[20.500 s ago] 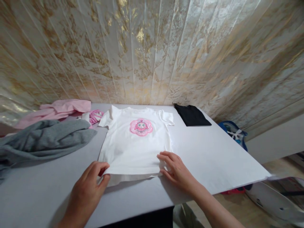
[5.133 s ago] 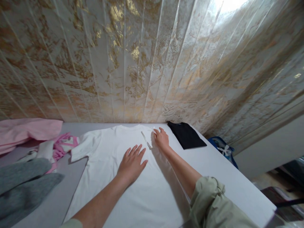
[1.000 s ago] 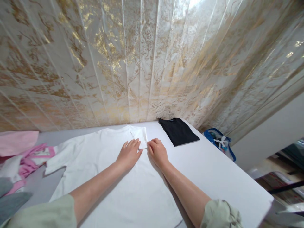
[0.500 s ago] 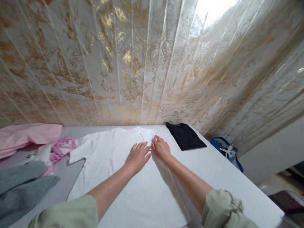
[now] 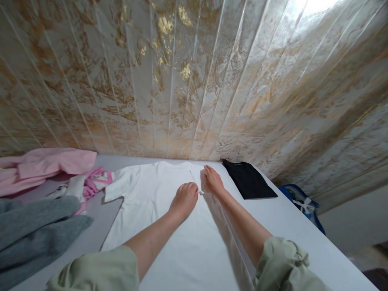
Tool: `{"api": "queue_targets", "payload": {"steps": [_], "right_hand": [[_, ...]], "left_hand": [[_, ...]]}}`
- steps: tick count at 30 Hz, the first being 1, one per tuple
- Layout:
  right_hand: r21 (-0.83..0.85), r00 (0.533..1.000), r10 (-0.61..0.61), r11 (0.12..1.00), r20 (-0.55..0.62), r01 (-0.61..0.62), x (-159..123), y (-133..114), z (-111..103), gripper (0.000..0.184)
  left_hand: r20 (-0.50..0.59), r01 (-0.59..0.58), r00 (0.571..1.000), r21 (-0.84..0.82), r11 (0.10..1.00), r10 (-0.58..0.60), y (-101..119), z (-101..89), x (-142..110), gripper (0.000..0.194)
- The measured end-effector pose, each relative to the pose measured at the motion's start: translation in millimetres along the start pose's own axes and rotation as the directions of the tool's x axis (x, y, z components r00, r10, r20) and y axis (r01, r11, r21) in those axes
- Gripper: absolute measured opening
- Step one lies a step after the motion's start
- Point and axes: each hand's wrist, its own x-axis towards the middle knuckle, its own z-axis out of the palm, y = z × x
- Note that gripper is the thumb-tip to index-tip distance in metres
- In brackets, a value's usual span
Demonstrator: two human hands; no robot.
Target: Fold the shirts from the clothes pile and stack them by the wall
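A white T-shirt [image 5: 163, 226] lies spread on the white table, its neckline toward the wall and one short sleeve out to the left. The shirt's right side is turned inward, and a bit of its cloth shows at the fingertips of my left hand [image 5: 184, 201], which is closed in a pinch over the upper right of the shirt. My right hand [image 5: 213, 181] rests along the shirt's upper right edge, fingers stretched out and lying on the cloth. A thin, pale line-like mark [image 5: 192, 176] shows on the shirt between the hands.
A folded black T-shirt [image 5: 250, 180] lies at the right back of the table [image 5: 281, 234]. On the left are pink cloth [image 5: 51, 165], a pink-and-white garment [image 5: 93, 184] and grey clothing [image 5: 39, 230]. Beyond the right edge stands a blue-trimmed bag [image 5: 303, 204]. A gold-patterned curtain [image 5: 169, 89] hangs behind.
My left hand has closed from spread fingers into a pinch on the shirt. My right hand has moved slightly away from it, fingers straighter. The view has shifted left.
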Motion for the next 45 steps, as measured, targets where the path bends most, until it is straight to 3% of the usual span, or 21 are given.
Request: {"api": "queue_targets", "payload": {"steps": [4, 7, 12, 16, 21, 29, 33, 42, 45], "right_hand": [[0.004, 0.99, -0.137, 0.991, -0.016, 0.137, -16, -10, 6, 0.048], [0.045, 0.985, -0.17, 0.984, -0.003, 0.17, -29, -15, 3, 0.044], [0.069, 0.996, -0.052, 0.996, -0.071, 0.057, -47, -25, -14, 0.023], [0.011, 0.998, 0.008, 1.0, -0.057, -0.008, -58, -37, -19, 0.011], [-0.018, 0.995, 0.075, 0.997, -0.062, -0.076, -59, -43, -17, 0.01], [-0.12, 0.996, 0.085, 0.989, 0.004, -0.084, -57, -46, -22, 0.013], [-0.08, 0.993, 0.118, 0.99, -0.007, -0.118, -58, -48, -25, 0.013], [-0.043, 1.0, 0.006, 0.999, -0.022, -0.006, -70, -44, -24, 0.017], [-0.019, 1.0, 0.005, 1.0, -0.025, -0.006, -65, -40, -28, 0.026]], "left_hand": [[-0.009, 0.031, 0.999, -0.017, 0.999, -0.031, -4, 2.0, 2, 0.02], [-0.011, 0.048, 0.999, -0.02, 0.999, -0.048, -5, 1.8, 1, 0.025], [-0.008, 0.069, 0.998, -0.008, 0.998, -0.069, -5, 2.3, -1, 0.039], [0.01, 0.068, 0.998, 0.009, 0.998, -0.068, -4, 2.7, -2, 0.042], [0.025, 0.064, 0.998, 0.026, 0.998, -0.065, -4, 0.3, -2, 0.045], [0.021, 0.055, 0.998, 0.028, 0.998, -0.056, -5, 1.6, -3, 0.042], [0.019, 0.055, 0.998, 0.032, 0.998, -0.055, -5, 1.5, -3, 0.043], [0.008, 0.076, 0.997, 0.051, 0.996, -0.077, -2, -1.3, -3, 0.044], [0.05, 0.027, 0.998, 0.073, 0.997, -0.03, -1, 0.9, -4, 0.047]]}}
